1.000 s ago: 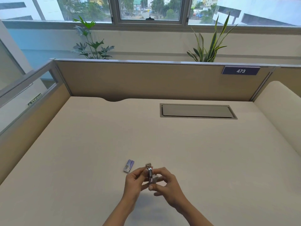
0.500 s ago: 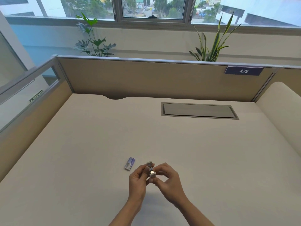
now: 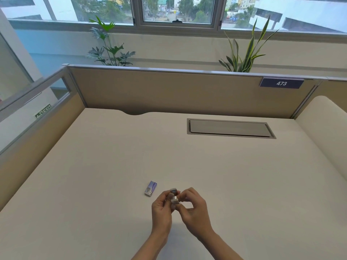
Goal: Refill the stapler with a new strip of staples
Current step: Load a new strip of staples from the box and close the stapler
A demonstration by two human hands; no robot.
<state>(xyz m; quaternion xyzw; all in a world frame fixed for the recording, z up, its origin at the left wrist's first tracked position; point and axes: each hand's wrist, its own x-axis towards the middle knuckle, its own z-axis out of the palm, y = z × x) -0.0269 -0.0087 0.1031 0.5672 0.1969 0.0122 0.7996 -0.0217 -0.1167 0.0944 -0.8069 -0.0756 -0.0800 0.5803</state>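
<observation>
Metal glints low in frame: left hand (image 3: 161,207) and right hand (image 3: 191,205) both pinch the small stapler (image 3: 174,196); purple staple box (image 3: 150,188) lies just upper-left on the desk (image 3: 244,184).

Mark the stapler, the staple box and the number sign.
stapler (image 3: 174,196): head view, metal part showing between the hands.
staple box (image 3: 151,188): head view, middle of its purple top.
number sign (image 3: 281,83): head view, on the digits 473.

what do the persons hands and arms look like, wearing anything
Both forearms are bare up to the bottom edge of the picture, no sleeves in view. No gloves, watch or bracelet shows on the left hand or right hand. Too small to tell about rings.
</observation>
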